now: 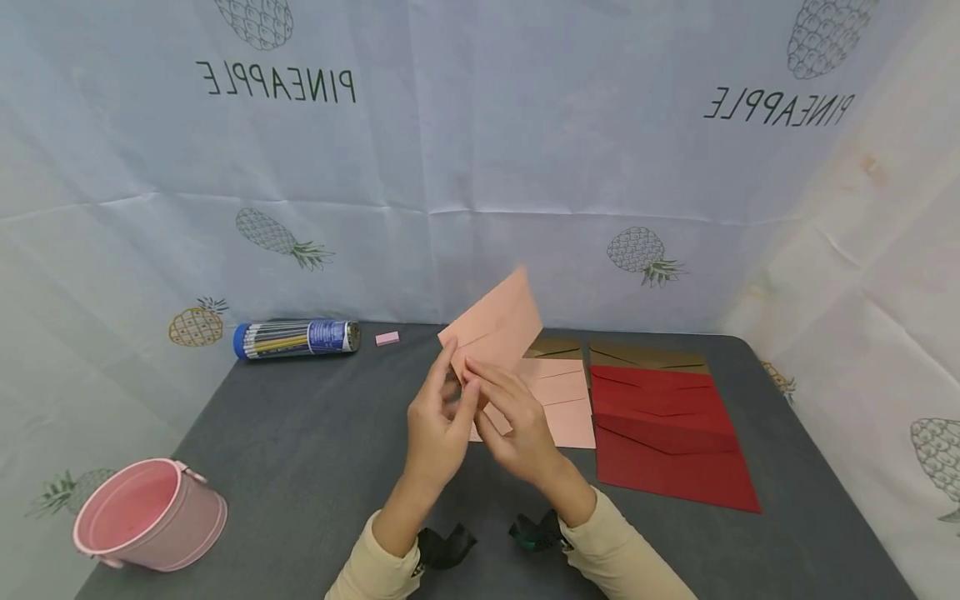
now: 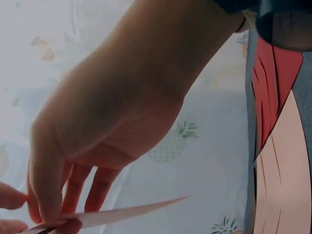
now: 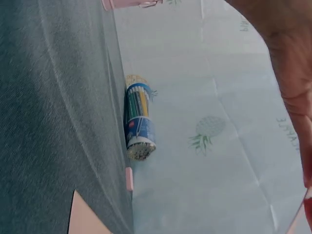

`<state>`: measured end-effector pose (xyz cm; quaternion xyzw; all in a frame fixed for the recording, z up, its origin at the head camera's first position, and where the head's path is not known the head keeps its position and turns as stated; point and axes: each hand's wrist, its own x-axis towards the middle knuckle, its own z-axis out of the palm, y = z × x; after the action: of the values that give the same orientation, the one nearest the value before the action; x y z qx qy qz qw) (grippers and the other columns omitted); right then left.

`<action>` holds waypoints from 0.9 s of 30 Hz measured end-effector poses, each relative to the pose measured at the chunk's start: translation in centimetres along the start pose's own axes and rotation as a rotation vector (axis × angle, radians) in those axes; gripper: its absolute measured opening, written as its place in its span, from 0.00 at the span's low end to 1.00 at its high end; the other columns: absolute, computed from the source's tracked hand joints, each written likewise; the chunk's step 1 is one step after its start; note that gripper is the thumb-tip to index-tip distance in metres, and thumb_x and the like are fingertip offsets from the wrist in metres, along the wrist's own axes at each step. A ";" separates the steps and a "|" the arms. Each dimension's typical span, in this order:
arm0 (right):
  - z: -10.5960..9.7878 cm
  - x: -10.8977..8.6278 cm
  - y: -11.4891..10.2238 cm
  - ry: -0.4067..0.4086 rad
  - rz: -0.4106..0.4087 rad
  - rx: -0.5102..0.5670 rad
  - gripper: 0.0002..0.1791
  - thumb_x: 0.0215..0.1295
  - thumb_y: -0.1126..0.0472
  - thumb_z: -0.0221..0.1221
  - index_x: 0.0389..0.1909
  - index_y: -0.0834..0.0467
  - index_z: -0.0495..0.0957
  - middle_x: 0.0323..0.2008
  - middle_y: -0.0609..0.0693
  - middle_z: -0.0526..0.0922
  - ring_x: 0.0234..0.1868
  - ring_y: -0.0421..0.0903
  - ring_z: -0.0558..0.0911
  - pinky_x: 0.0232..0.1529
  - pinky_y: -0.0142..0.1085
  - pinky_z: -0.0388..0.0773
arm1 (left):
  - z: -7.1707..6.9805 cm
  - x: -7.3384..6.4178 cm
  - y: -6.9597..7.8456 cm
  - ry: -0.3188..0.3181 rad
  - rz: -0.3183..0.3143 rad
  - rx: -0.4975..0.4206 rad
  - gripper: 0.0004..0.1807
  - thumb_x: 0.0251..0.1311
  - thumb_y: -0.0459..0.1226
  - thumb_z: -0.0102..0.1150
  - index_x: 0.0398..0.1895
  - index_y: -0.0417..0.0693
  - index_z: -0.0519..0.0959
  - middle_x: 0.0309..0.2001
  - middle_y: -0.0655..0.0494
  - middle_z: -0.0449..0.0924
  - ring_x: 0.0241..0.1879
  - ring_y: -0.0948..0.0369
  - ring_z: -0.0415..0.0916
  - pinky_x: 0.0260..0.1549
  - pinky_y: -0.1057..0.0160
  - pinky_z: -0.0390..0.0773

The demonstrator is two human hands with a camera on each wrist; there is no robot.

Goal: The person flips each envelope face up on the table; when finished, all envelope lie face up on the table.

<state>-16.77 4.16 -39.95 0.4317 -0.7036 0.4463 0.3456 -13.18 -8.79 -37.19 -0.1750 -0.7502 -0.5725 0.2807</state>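
Observation:
A light pink envelope (image 1: 501, 321) is raised at a tilt above the table, gripped by both hands near its lower corner. My left hand (image 1: 437, 429) pinches the left side of that corner, thumb in front and fingers behind. At the same corner my right hand (image 1: 522, 423) pinches with thumb and fingertips, close against the left thumb. The left wrist view shows the envelope nearly edge-on (image 2: 131, 213) beneath the left fingers. Behind the hands, flat pink envelopes (image 1: 566, 408) lie on the table, partly hidden by the right hand.
Overlapping red envelopes (image 1: 675, 467) lie to the right, with gold envelopes (image 1: 648, 357) behind them. At the back left are a clear tube of pencils (image 1: 296, 339) and a small pink eraser-like block (image 1: 387, 338). A pink bucket (image 1: 187, 521) stands at the front left. A printed curtain (image 1: 480, 167) hangs behind the table.

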 end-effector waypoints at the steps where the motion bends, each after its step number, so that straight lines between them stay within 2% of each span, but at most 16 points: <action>1: -0.2 -0.1 0.1 -0.018 0.012 0.015 0.20 0.69 0.59 0.54 0.56 0.68 0.75 0.57 0.61 0.76 0.60 0.54 0.74 0.62 0.38 0.70 | -0.1 0.1 -0.1 0.000 -0.035 -0.011 0.31 0.64 0.31 0.55 0.69 0.40 0.61 0.53 0.39 0.76 0.49 0.52 0.80 0.30 0.66 0.83; 5: -1.1 -0.8 0.6 -0.061 0.085 0.047 0.22 0.63 0.65 0.59 0.58 0.67 0.73 0.58 0.60 0.76 0.60 0.52 0.75 0.60 0.33 0.72 | -0.6 0.5 -1.0 -0.026 -0.130 -0.016 0.27 0.65 0.30 0.53 0.68 0.41 0.63 0.46 0.40 0.78 0.39 0.52 0.83 0.20 0.70 0.77; 8: -2.1 -1.3 1.4 -0.042 0.162 0.043 0.25 0.56 0.71 0.61 0.57 0.67 0.73 0.58 0.61 0.76 0.60 0.52 0.75 0.60 0.30 0.71 | -1.0 0.8 -1.8 -0.074 -0.198 -0.077 0.27 0.64 0.26 0.51 0.67 0.41 0.64 0.50 0.38 0.78 0.37 0.51 0.82 0.23 0.71 0.76; 14: -5.2 -1.8 3.8 0.109 0.334 -0.054 0.25 0.53 0.76 0.62 0.55 0.66 0.76 0.56 0.61 0.77 0.59 0.52 0.75 0.59 0.25 0.69 | -1.9 1.4 -3.3 -0.170 -0.319 -0.303 0.28 0.64 0.23 0.48 0.68 0.43 0.62 0.55 0.34 0.74 0.48 0.45 0.79 0.33 0.65 0.82; 17: -7.1 -2.0 4.5 0.187 0.413 -0.101 0.24 0.54 0.78 0.60 0.55 0.69 0.75 0.56 0.64 0.77 0.58 0.54 0.75 0.57 0.24 0.69 | -2.5 1.7 -4.1 -0.189 -0.361 -0.379 0.29 0.63 0.22 0.47 0.67 0.42 0.62 0.55 0.32 0.73 0.46 0.48 0.80 0.34 0.62 0.83; 19: -8.2 -1.9 4.5 0.215 0.478 -0.100 0.23 0.55 0.79 0.58 0.55 0.71 0.74 0.56 0.67 0.75 0.60 0.51 0.74 0.57 0.23 0.67 | -2.9 1.8 -4.8 -0.199 -0.380 -0.418 0.29 0.63 0.22 0.48 0.68 0.42 0.61 0.55 0.31 0.72 0.46 0.53 0.80 0.34 0.61 0.84; 21: -9.1 -1.9 4.6 0.214 0.543 -0.057 0.24 0.56 0.80 0.57 0.56 0.74 0.71 0.58 0.70 0.72 0.61 0.46 0.72 0.57 0.22 0.66 | -3.3 1.9 -5.5 -0.208 -0.390 -0.443 0.29 0.63 0.23 0.48 0.68 0.41 0.61 0.54 0.29 0.71 0.44 0.57 0.81 0.34 0.61 0.84; 24: -9.9 -2.3 5.3 0.165 0.643 0.095 0.26 0.59 0.79 0.55 0.61 0.75 0.66 0.61 0.72 0.67 0.56 0.39 0.74 0.51 0.22 0.71 | -3.7 1.9 -6.5 -0.224 -0.401 -0.467 0.29 0.63 0.23 0.49 0.68 0.40 0.60 0.52 0.27 0.71 0.41 0.61 0.81 0.33 0.62 0.83; 27: -10.0 -3.1 6.5 0.122 0.724 0.228 0.29 0.60 0.77 0.56 0.64 0.71 0.64 0.60 0.70 0.67 0.51 0.38 0.75 0.47 0.23 0.76 | -3.9 1.7 -7.4 -0.239 -0.417 -0.475 0.29 0.64 0.25 0.50 0.68 0.40 0.60 0.51 0.26 0.71 0.38 0.62 0.81 0.32 0.64 0.83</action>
<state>-20.53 15.83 -41.23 0.1637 -0.7345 0.6397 0.1565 -18.02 -14.71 -41.02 -0.1444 -0.6430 -0.7519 0.0189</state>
